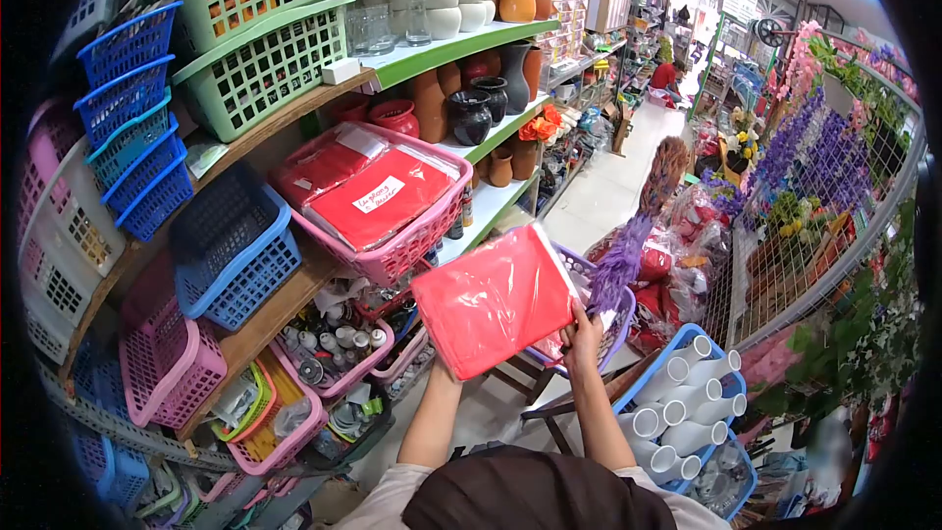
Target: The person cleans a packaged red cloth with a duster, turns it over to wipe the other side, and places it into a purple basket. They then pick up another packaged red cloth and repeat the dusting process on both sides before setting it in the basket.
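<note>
A flat red packet [496,299] in clear plastic is held up in front of me. At its right edge, the fingers of my right hand [582,336] are closed on it. My left hand [442,370] is at the lower left corner, with its fingers hidden behind the packet. To the left, a pink basket [417,250] holds more red packets [368,198] in plastic, one with a handwritten white label. Partly behind the packet and my right hand stands a purple basket [620,326].
Blue baskets [235,280] and green baskets [260,69] fill the left shelves. A blue basket of white vases [687,402] stands at the lower right. Right of the aisle [633,152] is a wire rack [824,285] with flowers. A person in red [663,79] is far down the aisle.
</note>
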The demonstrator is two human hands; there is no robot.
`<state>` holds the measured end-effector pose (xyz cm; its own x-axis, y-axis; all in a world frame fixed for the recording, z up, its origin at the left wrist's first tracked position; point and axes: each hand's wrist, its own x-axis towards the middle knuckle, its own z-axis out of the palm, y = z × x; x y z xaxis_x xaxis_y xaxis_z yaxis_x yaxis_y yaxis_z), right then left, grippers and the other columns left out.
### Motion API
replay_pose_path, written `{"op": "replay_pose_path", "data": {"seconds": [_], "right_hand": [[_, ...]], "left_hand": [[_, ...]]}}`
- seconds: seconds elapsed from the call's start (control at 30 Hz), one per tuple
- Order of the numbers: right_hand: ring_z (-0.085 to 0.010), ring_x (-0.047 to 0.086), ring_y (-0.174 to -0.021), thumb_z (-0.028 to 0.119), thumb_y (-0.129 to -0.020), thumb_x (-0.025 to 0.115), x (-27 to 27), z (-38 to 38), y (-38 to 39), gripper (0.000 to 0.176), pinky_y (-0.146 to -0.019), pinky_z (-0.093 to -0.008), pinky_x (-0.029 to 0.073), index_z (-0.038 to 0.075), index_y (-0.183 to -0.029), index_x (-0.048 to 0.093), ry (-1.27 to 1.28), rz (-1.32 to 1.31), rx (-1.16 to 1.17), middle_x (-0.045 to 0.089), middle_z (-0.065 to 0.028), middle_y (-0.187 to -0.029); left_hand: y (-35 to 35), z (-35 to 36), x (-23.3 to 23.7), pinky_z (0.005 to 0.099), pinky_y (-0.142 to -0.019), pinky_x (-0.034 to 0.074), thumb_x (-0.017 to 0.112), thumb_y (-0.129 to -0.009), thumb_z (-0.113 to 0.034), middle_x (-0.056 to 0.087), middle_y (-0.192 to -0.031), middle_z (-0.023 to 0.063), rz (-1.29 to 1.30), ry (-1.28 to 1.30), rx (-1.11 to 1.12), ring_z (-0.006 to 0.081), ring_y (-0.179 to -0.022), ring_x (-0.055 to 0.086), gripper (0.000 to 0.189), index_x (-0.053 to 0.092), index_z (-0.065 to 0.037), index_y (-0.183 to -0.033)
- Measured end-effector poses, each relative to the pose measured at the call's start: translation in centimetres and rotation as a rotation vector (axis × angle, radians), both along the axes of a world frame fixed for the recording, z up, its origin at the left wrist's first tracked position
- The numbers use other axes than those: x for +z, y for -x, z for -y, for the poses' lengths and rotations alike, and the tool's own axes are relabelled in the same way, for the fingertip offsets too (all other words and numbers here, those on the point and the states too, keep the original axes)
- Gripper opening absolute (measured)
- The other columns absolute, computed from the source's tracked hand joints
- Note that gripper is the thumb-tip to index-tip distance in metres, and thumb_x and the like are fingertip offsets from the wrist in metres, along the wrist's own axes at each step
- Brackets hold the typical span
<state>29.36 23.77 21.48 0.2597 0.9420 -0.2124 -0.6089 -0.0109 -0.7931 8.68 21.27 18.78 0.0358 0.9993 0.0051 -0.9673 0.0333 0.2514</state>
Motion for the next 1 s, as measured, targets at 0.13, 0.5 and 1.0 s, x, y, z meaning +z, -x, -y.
{"op": "replay_pose_path", "data": {"seconds": [0.13,0.5,1.0], "right_hand": [[-0.0041,0.027,-0.033,0.013,-0.083,0.059,-0.2,0.6,0.0,0.018,-0.03,-0.0215,0.018,0.009,-0.081,0.041,-0.04,0.015,0.028,0.038,0.0052,-0.051],[-0.0088,0.034,-0.039,0.021,-0.085,0.056,-5.5,2.4,-4.0,0.022,-0.039,-0.025,0.025,0.006,-0.07,0.051,-0.059,0.665,-0.008,0.041,0.0038,-0.049],[-0.0381,0.056,-0.064,0.01,-0.067,0.055,-4.3,8.6,-9.0,0.016,-0.059,-0.0463,0.044,0.002,-0.081,0.056,-0.325,1.87,0.464,0.055,-0.0205,-0.064]], "left_hand": [[0.1,1.7,-1.2,0.0365,-0.086,0.045,0.048,-0.087,-0.038,0.057,-0.108,0.0049,0.006,-0.006,0.017,0.0215,-0.101,0.054,0.038,0.051,-0.007,-0.11],[-1.7,0.7,-0.1,0.0367,-0.086,0.045,0.047,-0.087,-0.038,0.057,-0.108,0.0051,-0.006,0.011,0.04,0.0216,-0.102,0.053,0.039,0.051,-0.007,-0.11],[-0.2,1.5,0.0,0.0368,-0.087,0.044,0.047,-0.087,-0.039,0.057,-0.109,0.0054,-0.041,0.031,0.022,0.0219,-0.102,0.053,0.04,0.05,-0.007,-0.111]]}}
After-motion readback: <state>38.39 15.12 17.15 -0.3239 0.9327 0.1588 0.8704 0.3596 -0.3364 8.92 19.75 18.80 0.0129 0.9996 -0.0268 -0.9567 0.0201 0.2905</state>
